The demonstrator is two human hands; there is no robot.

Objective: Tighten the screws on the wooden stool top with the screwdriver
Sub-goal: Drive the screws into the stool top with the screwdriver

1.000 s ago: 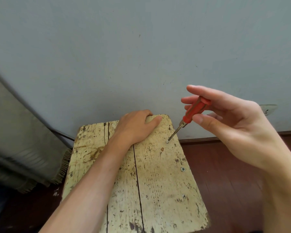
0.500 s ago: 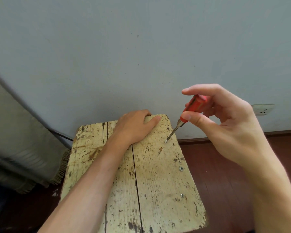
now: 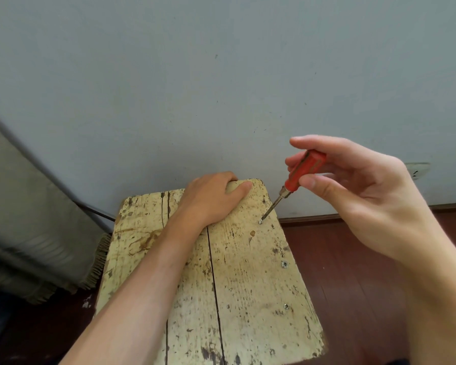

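The worn, pale-painted wooden stool top (image 3: 248, 272) fills the lower middle of the head view. My left hand (image 3: 211, 198) grips its far edge, fingers curled over the rim. My right hand (image 3: 353, 191) pinches the red handle of a small screwdriver (image 3: 300, 172) between thumb and fingers. The tilted metal shaft ends with its tip in a screw (image 3: 260, 222) near the far right edge. Two more screws (image 3: 284, 264) sit along the right side, the nearer one (image 3: 286, 306) closer to me.
A grey wall (image 3: 221, 88) rises right behind the stool, with a brown baseboard (image 3: 313, 218) at its foot. Dark red floor (image 3: 353, 285) lies to the right. A grey fringed cloth (image 3: 32, 233) hangs at the left beside a dark cable (image 3: 95, 210). A wall socket (image 3: 419, 169) shows behind my right hand.
My right hand's fingers have curled and shifted round the red handle, which has turned while the tip stays on the same screw. My left hand has stayed on the stool's far edge.
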